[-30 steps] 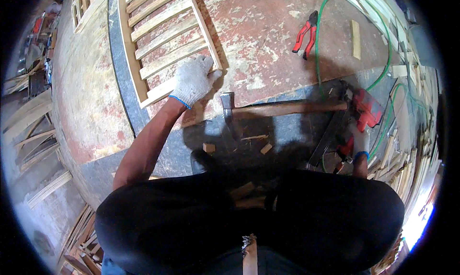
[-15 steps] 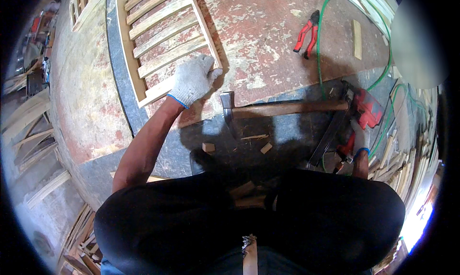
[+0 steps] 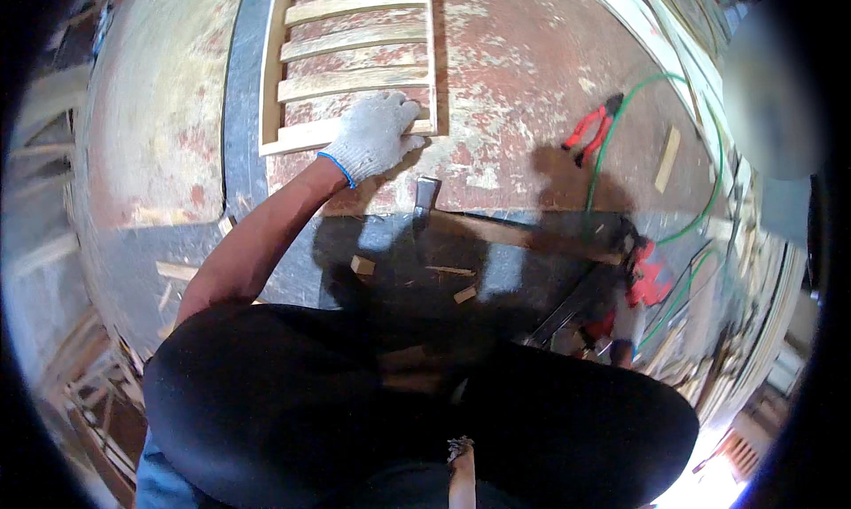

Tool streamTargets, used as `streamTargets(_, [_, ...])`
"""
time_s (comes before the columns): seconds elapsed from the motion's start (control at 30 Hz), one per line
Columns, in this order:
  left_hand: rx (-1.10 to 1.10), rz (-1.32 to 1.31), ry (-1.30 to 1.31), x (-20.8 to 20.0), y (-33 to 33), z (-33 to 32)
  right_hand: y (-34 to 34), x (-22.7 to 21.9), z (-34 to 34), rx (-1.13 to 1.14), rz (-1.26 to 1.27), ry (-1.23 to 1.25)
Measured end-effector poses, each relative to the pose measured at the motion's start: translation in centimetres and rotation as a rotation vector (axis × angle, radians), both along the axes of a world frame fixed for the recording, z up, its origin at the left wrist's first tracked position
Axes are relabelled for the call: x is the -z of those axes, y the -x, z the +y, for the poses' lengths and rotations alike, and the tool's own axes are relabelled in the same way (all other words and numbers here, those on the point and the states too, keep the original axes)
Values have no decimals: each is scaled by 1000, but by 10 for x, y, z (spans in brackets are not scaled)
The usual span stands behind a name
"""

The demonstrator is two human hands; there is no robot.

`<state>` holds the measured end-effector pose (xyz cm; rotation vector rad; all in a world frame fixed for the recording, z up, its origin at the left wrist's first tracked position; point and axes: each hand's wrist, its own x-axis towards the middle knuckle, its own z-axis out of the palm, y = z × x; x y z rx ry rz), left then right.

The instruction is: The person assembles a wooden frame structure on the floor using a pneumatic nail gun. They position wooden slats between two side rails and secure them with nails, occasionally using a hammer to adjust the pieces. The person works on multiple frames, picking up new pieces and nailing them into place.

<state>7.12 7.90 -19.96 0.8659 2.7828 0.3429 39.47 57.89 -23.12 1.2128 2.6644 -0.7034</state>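
My left hand (image 3: 374, 137), in a pale knit glove with a blue cuff, is closed on the near right corner of a slatted wooden frame (image 3: 306, 137) lying flat. Its fingers reach over the end slat. Low on the right, my gloved right hand (image 3: 628, 321) is wrapped round the grip of a red nail gun (image 3: 650, 277), partly in shadow. Between the hands lies a hammer (image 3: 514, 233) with a wooden handle, its metal head toward my left hand.
Red-handled pliers (image 3: 589, 132) lie at the right, beside a green hose (image 3: 709, 199) and a loose wood strip (image 3: 667, 159). Small wood offcuts (image 3: 363, 265) are scattered near my knees. Long timber strips (image 3: 762, 305) are stacked at the far right.
The whole view has turned and shifted, so the frame now appears straighter and the tools lower. Both hands keep their holds on the frame and nail gun.
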Motion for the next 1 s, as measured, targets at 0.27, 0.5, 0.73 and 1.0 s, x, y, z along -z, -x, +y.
streamTargets(0.27, [-17,13,-8,11,-5,-8,118,-72,-126,-337,332,3])
streamTargets(0.5, [0,10,-87,15,-6,-9,225,-33,-257,-1071,466,108])
streamTargets(0.73, [31,-26,-123,17,1,-9,262,-13,-300,-1180,346,135])
streamTargets(1.0, [85,-58,-116,23,8,-12,263,-13,-305,-1313,215,-262])
